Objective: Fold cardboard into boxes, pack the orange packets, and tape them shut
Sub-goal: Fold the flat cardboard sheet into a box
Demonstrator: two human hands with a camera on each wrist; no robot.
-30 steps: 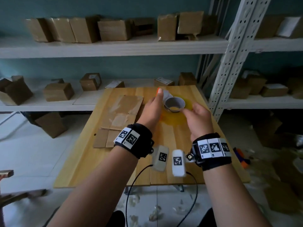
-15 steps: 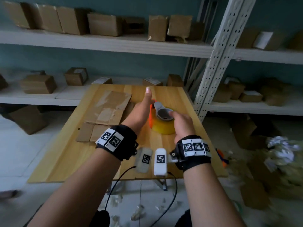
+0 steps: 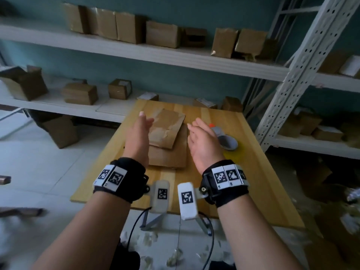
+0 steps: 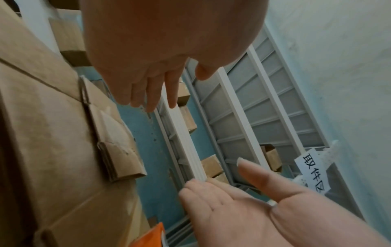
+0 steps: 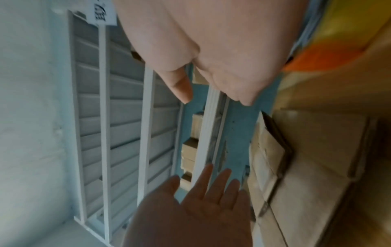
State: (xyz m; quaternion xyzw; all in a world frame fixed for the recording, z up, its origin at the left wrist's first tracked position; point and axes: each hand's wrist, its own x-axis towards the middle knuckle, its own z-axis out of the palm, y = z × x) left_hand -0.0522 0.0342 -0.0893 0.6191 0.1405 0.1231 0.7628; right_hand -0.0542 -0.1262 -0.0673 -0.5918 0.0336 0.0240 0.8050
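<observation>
A stack of flat brown cardboard sheets (image 3: pixel 167 131) lies on the wooden table (image 3: pixel 249 172). My left hand (image 3: pixel 141 129) hovers over the stack's left edge with fingers straight and holds nothing. My right hand (image 3: pixel 200 137) hovers over its right edge, also open and empty. A tape dispenser (image 3: pixel 227 142) with a yellow roll and orange tip lies on the table just right of my right hand. In the left wrist view my left hand (image 4: pixel 152 80) is beside the cardboard (image 4: pixel 52 133). In the right wrist view my right hand (image 5: pixel 211 66) shows its palm, with the yellow roll (image 5: pixel 338 33) behind it.
White shelves (image 3: pixel 155 53) behind the table carry several closed cardboard boxes. A white perforated rack post (image 3: pixel 292 75) rises at the right. An open box (image 3: pixel 60 131) stands on the floor at left, and paper scraps litter the floor.
My right hand has let go of the tape dispenser, which now lies on the table. Both hands have moved left and opened over the cardboard stack.
</observation>
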